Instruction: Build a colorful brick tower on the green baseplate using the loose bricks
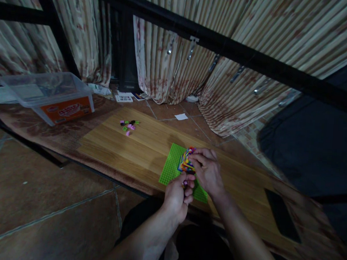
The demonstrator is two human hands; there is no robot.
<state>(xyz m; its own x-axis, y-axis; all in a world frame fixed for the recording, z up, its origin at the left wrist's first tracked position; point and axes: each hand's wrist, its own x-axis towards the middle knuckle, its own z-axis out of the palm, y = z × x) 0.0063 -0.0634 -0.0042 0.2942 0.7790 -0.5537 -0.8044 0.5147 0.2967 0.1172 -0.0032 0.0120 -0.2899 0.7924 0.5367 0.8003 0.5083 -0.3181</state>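
Note:
On the wooden board lies a green studded baseplate (169,166). A multicoloured structure of toy building bricks (185,160) rises from its middle. My right hand (208,169) is closed in a pinch at the right side of the structure, and its fingers cover part of it. What sits between those fingertips is hidden. Close to the near side of the structure, my left hand (177,195) curls palm up around small toy bricks (185,183), of which a pinkish-purple one shows; a dark piece is near its fingertips.
Loose pink, green and dark bricks (129,125) lie on the wooden board (108,141), far left. A clear plastic box (65,100) with an orange label stands beyond it. A dark flat object (282,215) rests at right. A black metal bar (197,31) crosses above, before curtains.

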